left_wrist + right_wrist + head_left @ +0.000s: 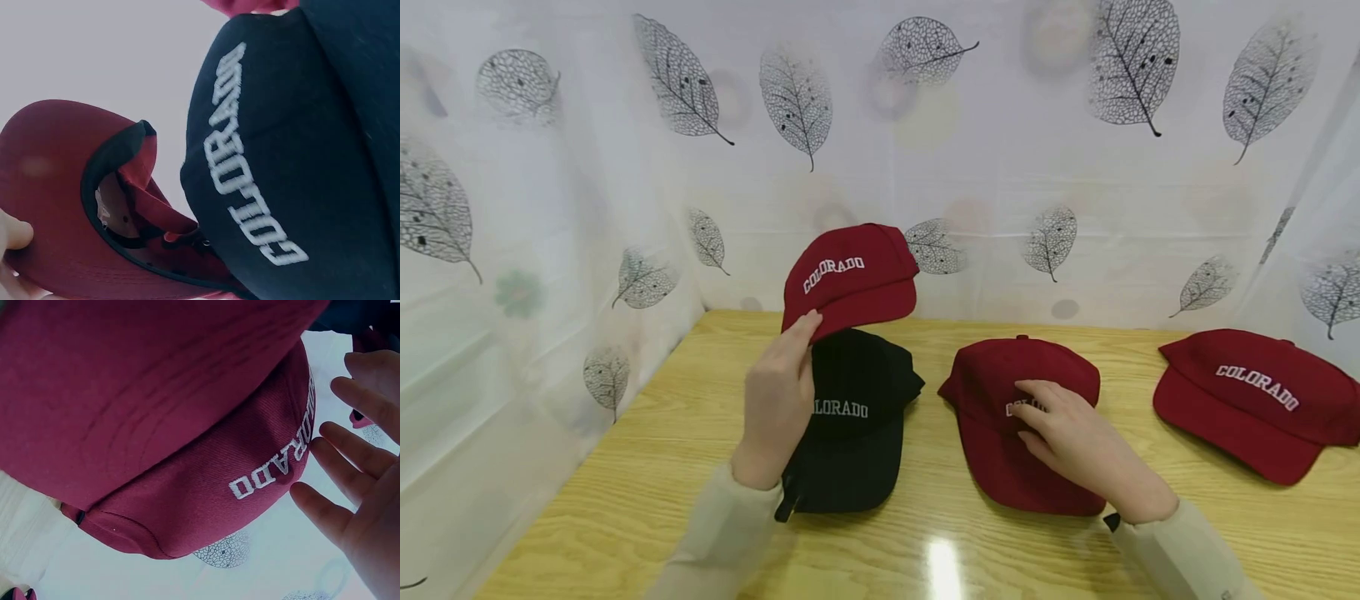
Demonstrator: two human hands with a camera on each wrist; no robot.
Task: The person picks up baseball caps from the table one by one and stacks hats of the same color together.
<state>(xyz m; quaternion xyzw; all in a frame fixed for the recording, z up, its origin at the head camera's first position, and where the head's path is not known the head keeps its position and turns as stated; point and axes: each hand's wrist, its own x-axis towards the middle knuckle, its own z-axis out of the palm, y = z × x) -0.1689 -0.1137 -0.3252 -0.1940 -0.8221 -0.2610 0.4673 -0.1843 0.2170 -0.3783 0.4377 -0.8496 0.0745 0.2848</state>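
My left hand (pixel 778 396) pinches the brim of a dark red baseball cap (pixel 857 271) lettered COLORADO. That cap is raised above and behind a black COLORADO cap (pixel 853 467). Seen from the left wrist, the thumb and fingers grip the edge of the red cap's brim (pixel 50 162), and its hollow underside shows; the black cap (pixel 312 150) fills the right side. My right hand (pixel 1067 437), fingers spread and nearly straight, is over the front of another red cap (pixel 1022 358). In the right wrist view its fingertips (pixel 306 494) are close beside that cap's lettering; contact is hard to tell.
One more red COLORADO cap (pixel 1255 400) lies at the right of the wooden table (pixel 677 467). A pale curtain with leaf prints (pixel 850 192) hangs behind the table and along its left side.
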